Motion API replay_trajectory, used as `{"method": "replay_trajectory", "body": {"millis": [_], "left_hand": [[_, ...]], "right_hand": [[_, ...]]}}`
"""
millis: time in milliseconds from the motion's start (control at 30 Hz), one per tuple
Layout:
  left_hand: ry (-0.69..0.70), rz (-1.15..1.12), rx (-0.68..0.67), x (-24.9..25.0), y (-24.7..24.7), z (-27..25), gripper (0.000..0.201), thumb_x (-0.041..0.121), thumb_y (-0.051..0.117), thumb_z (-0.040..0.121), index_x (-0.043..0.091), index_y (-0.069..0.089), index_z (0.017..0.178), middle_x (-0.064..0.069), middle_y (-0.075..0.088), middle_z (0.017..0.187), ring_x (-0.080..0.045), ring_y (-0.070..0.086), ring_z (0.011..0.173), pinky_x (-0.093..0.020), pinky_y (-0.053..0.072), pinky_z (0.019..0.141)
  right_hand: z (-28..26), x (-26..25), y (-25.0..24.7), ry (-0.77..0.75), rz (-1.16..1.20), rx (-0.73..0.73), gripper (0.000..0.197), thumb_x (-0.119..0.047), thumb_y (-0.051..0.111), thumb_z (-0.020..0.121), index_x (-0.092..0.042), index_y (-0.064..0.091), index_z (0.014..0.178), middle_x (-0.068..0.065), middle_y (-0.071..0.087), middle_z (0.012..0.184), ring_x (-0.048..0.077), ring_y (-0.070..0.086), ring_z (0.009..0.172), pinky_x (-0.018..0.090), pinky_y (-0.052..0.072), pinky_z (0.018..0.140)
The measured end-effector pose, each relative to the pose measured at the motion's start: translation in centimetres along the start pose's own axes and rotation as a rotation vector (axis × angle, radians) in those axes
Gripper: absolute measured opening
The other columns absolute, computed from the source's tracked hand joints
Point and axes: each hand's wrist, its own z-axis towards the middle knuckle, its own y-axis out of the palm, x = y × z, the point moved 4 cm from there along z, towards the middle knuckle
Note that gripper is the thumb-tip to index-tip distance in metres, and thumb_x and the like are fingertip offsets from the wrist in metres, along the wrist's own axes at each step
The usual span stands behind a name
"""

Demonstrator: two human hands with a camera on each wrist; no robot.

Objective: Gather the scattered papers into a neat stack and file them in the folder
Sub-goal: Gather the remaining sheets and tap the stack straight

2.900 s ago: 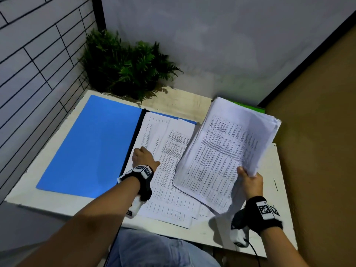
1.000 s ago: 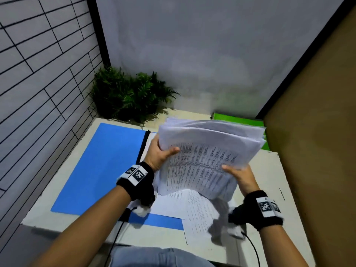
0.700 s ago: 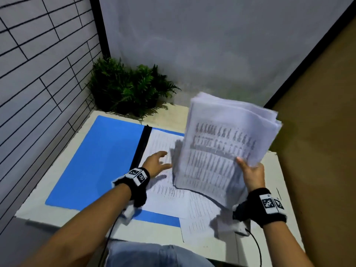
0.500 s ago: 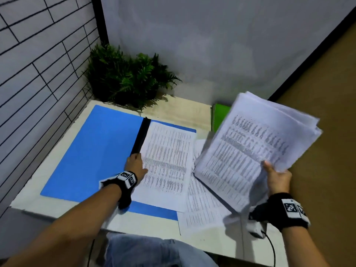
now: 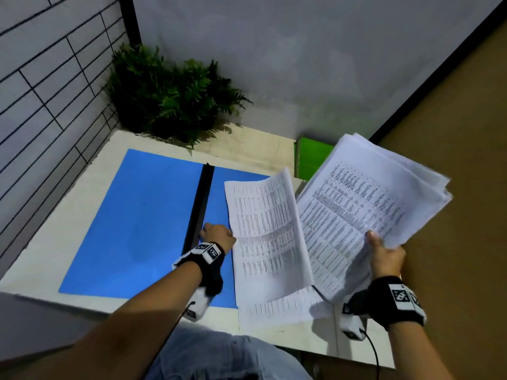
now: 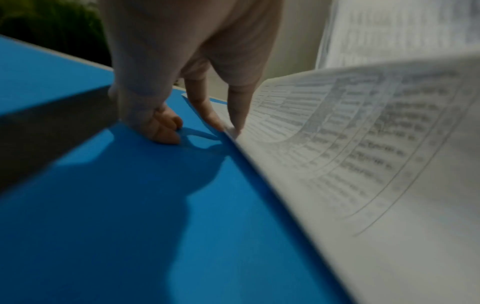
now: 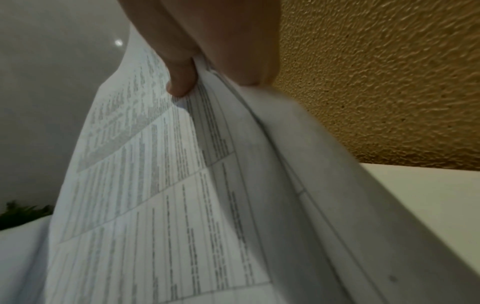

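An open blue folder with a black spine lies flat on the table. My left hand pinches the left edge of one printed sheet over the folder's right half; that edge curls up off the blue. In the left wrist view thumb and forefinger nip the sheet, while the other fingers rest curled on the folder. My right hand grips a thick paper stack raised at the right, thumb on top. Another sheet lies flat beneath.
A green folder lies at the back right of the white table, partly behind the raised stack. A leafy plant fills the back left corner. Tiled wall on the left, brown wall on the right.
My left hand has taken the single sheet by its left edge and drawn it rightward, away from the spine, curling it up. The right hand still holds the stack at the right.
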Motion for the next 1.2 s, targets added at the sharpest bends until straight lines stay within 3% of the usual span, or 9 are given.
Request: {"method": "replay_trajectory", "body": {"millis": [200, 333, 433, 600, 700, 800, 900, 1033, 1200], "left_hand": [[-0.202, -0.538, -0.020, 1.2, 1.7, -0.8, 0.094, 0.018, 0.072, 0.075, 0.000, 0.008, 0.143, -0.020, 0.026, 0.146, -0.035, 0.039, 0.129, -0.041, 0.037, 0.108], [-0.202, -0.517, -0.129, 2.0, 2.5, -1.0, 0.060, 0.022, 0.065, 0.081, -0.004, 0.040, 0.129, -0.008, 0.057, 0.084, -0.027, 0.056, 0.088, -0.030, 0.048, 0.071], [-0.111, -0.503, -0.170, 2.9, 3.3, -1.1, 0.051, 0.018, 0.063, 0.083, -0.003, 0.046, 0.126, -0.012, 0.060, 0.111, -0.031, 0.058, 0.101, -0.030, 0.047, 0.084], [-0.124, -0.406, -0.168, 3.0, 4.0, -1.9, 0.048, 0.008, 0.046, 0.092, -0.003, 0.031, 0.136, -0.012, 0.054, 0.093, -0.025, 0.053, 0.093, -0.028, 0.043, 0.082], [-0.089, -0.312, -0.066, 1.7, 2.3, -1.8, 0.039, 0.008, 0.052, 0.087, -0.006, 0.049, 0.122, -0.018, 0.061, 0.108, -0.030, 0.057, 0.105, -0.037, 0.045, 0.093], [0.015, -0.365, 0.168, 1.0, -2.9, -1.0, 0.027, 0.003, 0.052, 0.085, -0.009, 0.057, 0.109, -0.033, 0.062, 0.108, -0.044, 0.060, 0.102, -0.047, 0.049, 0.085], [0.168, -0.466, 0.366, 1.4, -10.4, -1.9, 0.017, 0.005, 0.054, 0.085, -0.002, 0.061, 0.099, -0.028, 0.062, 0.086, -0.034, 0.060, 0.083, -0.041, 0.046, 0.068], [0.326, -0.701, 0.262, 3.8, -16.4, -4.3, 0.018, 0.007, 0.055, 0.088, 0.003, 0.055, 0.105, -0.006, 0.054, 0.075, -0.022, 0.049, 0.078, -0.030, 0.041, 0.068], [0.439, -0.897, 0.134, 8.1, -15.7, -6.7, 0.029, 0.003, 0.056, 0.086, -0.008, 0.056, 0.113, -0.020, 0.073, 0.087, -0.020, 0.058, 0.084, -0.039, 0.053, 0.084]], "right_hand": [[0.0, 0.1, -0.1, 0.017, 0.023, 0.004, 0.015, -0.013, 0.065, 0.082, 0.000, 0.059, 0.079, 0.014, 0.055, 0.090, 0.022, 0.050, 0.084, 0.031, 0.039, 0.077], [-0.3, 0.1, 0.1, 0.012, 0.029, -0.006, 0.015, -0.013, 0.066, 0.081, 0.000, 0.059, 0.081, 0.016, 0.057, 0.094, 0.023, 0.053, 0.087, 0.034, 0.043, 0.080], [-0.6, -0.1, 0.2, 0.003, 0.047, -0.022, 0.029, -0.011, 0.065, 0.081, 0.011, 0.059, 0.100, 0.014, 0.058, 0.095, 0.023, 0.054, 0.090, 0.037, 0.044, 0.085], [-0.4, 0.1, 0.2, 0.020, 0.071, -0.033, 0.024, -0.010, 0.067, 0.080, -0.016, 0.052, 0.062, 0.000, 0.053, 0.067, 0.022, 0.051, 0.084, 0.030, 0.044, 0.070], [-0.4, -0.3, -0.3, 0.012, 0.067, -0.033, 0.024, -0.010, 0.067, 0.080, -0.015, 0.052, 0.063, 0.005, 0.057, 0.074, 0.022, 0.052, 0.084, 0.031, 0.042, 0.076], [0.0, -0.7, -1.5, -0.012, 0.064, -0.014, 0.015, -0.011, 0.065, 0.082, 0.003, 0.062, 0.086, 0.015, 0.059, 0.093, 0.023, 0.055, 0.089, 0.033, 0.043, 0.083], [0.8, -1.2, -2.4, -0.048, 0.035, 0.014, 0.034, -0.014, 0.065, 0.082, 0.009, 0.058, 0.107, 0.020, 0.061, 0.101, 0.028, 0.058, 0.095, 0.035, 0.044, 0.088], [0.5, -2.8, -1.5, -0.061, 0.005, -0.018, 0.036, -0.016, 0.066, 0.081, 0.008, 0.058, 0.106, 0.023, 0.063, 0.101, 0.034, 0.061, 0.099, 0.040, 0.047, 0.090], [-2.3, -7.2, 2.8, -0.139, 0.171, -0.258, 0.020, -0.004, 0.057, 0.086, 0.003, 0.058, 0.105, 0.014, 0.058, 0.101, 0.020, 0.054, 0.086, 0.014, 0.047, 0.059]]}}
